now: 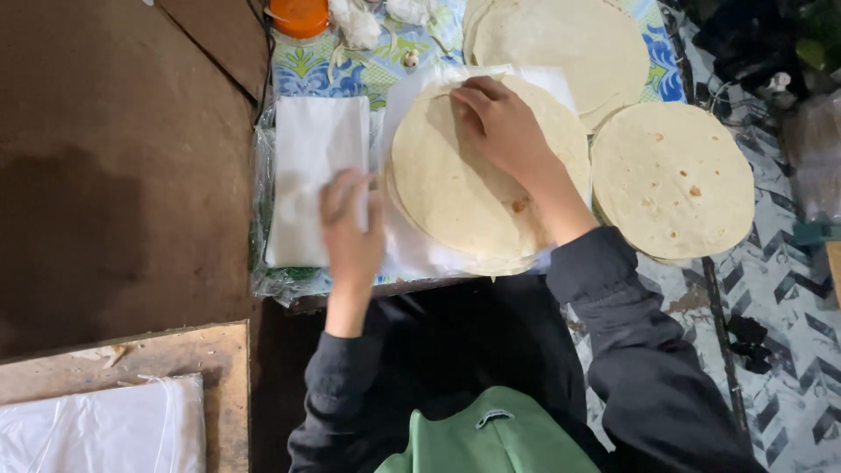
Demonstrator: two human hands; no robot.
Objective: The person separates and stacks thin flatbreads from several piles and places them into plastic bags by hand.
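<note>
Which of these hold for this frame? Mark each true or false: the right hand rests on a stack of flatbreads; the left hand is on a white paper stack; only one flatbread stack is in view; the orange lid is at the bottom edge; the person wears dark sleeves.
1. The right hand rests on the middle flatbread stack. True.
2. The left hand lies at the edge of the white paper stack. True.
3. Only one flatbread stack is in view. False: there is also a right stack and a far stack.
4. The orange lid is at the bottom edge. False: it is at the top edge.
5. The person wears dark sleeves. True.
</note>
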